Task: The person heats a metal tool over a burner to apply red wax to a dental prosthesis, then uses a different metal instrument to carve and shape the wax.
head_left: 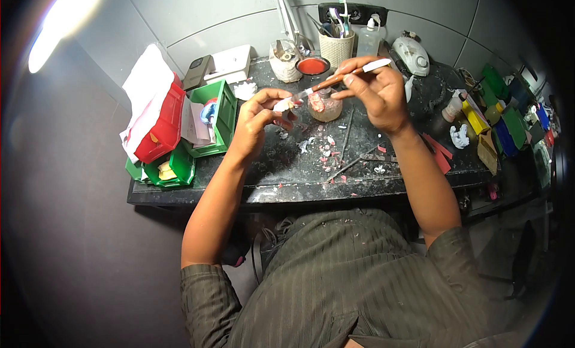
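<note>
My left hand (254, 122) pinches a small white and pink piece (286, 104) that looks like a dental model; the fingers partly hide it. Between the fingers of my right hand (378, 95) is a wax knife (329, 83) with a brown handle and pale metal ends. Its left tip is right at the small piece, and the other end points up to the right. Just below the knife stands a round glass jar (326, 110) with pink material on it. A dark-rimmed red dish (312, 65) lies behind the handle.
Pink and white scraps lie on the black worktop (269, 177) with thin sticks. Green bins (220, 117) and a red bin (159, 129) stand left. Behind are a brush cup (336, 50), a bottle (369, 40) and a white device (412, 55). Clutter fills the right side.
</note>
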Demonstrator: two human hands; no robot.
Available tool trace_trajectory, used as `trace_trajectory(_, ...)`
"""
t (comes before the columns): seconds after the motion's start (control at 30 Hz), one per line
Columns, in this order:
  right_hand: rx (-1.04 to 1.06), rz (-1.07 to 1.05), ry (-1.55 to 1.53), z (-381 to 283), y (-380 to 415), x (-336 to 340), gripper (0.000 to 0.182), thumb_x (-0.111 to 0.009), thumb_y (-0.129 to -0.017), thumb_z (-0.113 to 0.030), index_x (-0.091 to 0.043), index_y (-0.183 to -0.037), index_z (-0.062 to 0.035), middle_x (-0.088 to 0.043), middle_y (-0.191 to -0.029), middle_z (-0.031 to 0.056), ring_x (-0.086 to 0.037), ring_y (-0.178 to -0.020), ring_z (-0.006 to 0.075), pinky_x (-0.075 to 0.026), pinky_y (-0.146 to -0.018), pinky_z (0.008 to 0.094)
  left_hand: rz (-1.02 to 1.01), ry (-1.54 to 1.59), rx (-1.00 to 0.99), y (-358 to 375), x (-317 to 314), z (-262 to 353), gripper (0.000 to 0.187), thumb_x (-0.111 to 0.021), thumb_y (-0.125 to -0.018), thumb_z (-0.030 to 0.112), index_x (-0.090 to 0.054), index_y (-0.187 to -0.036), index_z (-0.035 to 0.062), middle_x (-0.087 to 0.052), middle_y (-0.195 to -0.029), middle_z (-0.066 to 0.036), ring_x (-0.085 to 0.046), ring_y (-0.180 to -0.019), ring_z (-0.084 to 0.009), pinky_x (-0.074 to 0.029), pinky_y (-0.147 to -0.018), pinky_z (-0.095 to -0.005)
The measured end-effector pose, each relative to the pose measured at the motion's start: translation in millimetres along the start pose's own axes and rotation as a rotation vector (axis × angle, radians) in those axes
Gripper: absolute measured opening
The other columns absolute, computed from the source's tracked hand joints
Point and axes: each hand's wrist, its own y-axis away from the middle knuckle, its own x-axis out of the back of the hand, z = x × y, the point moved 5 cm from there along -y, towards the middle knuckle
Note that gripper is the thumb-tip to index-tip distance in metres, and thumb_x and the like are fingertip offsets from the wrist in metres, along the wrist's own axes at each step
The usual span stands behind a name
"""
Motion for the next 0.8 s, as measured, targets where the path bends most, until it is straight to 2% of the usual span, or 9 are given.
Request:
trace_trajectory(0.1, 0.019, 0.196, 0.097, 4.9, -6.3, 29.4, 0.010, -0.059, -0.096, 0.000, -0.062, -0.102, 0.0079, -0.066, -0.097, 0.0146, -0.070, -0.092, 0.0206, -0.066, -0.073, 0.0340, 0.003, 0.039, -0.024, -0.3, 1.3, -0.8, 0.043, -0.053, -0.083, 0.009, -0.057, -0.124, -0.0050, -0.067, -0.117, -0.019, -0.068, -0.095, -0.0254, -0.059, -0.082, -0.0381)
trace_trajectory(0.17, -0.043, 0.308, 0.205, 15.6, -5.6, 48.1, 0.011, -0.059, -0.096, 0.000, -0.062, -0.102, 0.0077, -0.066, -0.099, 0.0152, -0.071, -0.092, 0.0206, -0.066, -0.072, 0.0337, 0.035, 0.064, -0.042, 0.3, -0.7, -0.2, 0.048, -0.061, -0.084, 0.001, -0.052, -0.131, -0.0044, -0.065, -0.121, -0.018, -0.067, -0.103, -0.0256, -0.058, -0.091, -0.0411)
trace_trajectory(0.27, -0.068, 0.329, 0.237, 12.0, -6.1, 50.2, 0.012, -0.054, -0.096, 0.003, -0.061, -0.103, 0.0089, -0.064, -0.105, 0.0162, -0.070, -0.093, 0.0230, -0.067, -0.074, 0.0367, 0.015, 0.083, -0.067, 0.1, -4.7, -0.2, 0.055, -0.067, -0.084, -0.004, -0.049, -0.135, -0.0036, -0.062, -0.126, -0.017, -0.065, -0.109, -0.0259, -0.055, -0.098, -0.0433)
trace_trajectory(0.4, -0.019, 0.213, 0.086, 1.4, -6.2, 31.8, 0.011, -0.057, -0.096, 0.000, -0.062, -0.103, 0.0075, -0.066, -0.102, 0.0159, -0.071, -0.093, 0.0216, -0.067, -0.072, 0.0347, 0.005, 0.111, -0.071, 0.6, -8.4, -0.6, 0.055, -0.068, -0.086, -0.006, -0.048, -0.137, -0.0029, -0.061, -0.126, -0.017, -0.064, -0.112, -0.0265, -0.054, -0.100, -0.0439)
trace_trajectory(0.47, -0.008, 0.082, 0.018, -2.2, -4.7, 15.2, 0.012, -0.056, -0.097, 0.000, -0.060, -0.105, 0.0078, -0.065, -0.104, 0.0158, -0.070, -0.095, 0.0216, -0.066, -0.075, 0.0359, -0.018, 0.047, -0.108, 0.4, -9.7, 1.1, 0.055, -0.068, -0.087, -0.006, -0.047, -0.137, -0.0027, -0.061, -0.126, -0.017, -0.063, -0.114, -0.0270, -0.053, -0.101, -0.0439)
trace_trajectory(0.6, -0.039, 0.025, 0.005, 0.6, -1.2, 2.8, 0.014, -0.056, -0.097, 0.001, -0.057, -0.110, 0.0084, -0.064, -0.107, 0.0149, -0.068, -0.098, 0.0204, -0.065, -0.081, 0.0361, -0.025, 0.014, -0.097, 0.6, -7.8, 0.6, 0.055, -0.068, -0.087, -0.005, -0.047, -0.138, -0.0021, -0.062, -0.125, -0.016, -0.064, -0.114, -0.0274, -0.051, -0.102, -0.0423)
trace_trajectory(0.8, -0.054, -0.029, -0.031, 2.6, 0.3, -1.2, 0.014, -0.057, -0.097, 0.002, -0.058, -0.109, 0.0085, -0.063, -0.109, 0.0152, -0.067, -0.100, 0.0206, -0.065, -0.082, 0.0361, -0.016, 0.007, -0.115, 0.2, -7.9, -0.3, 0.055, -0.070, -0.087, -0.004, -0.047, -0.138, -0.0016, -0.063, -0.123, -0.017, -0.066, -0.111, -0.0285, -0.050, -0.099, -0.0393)
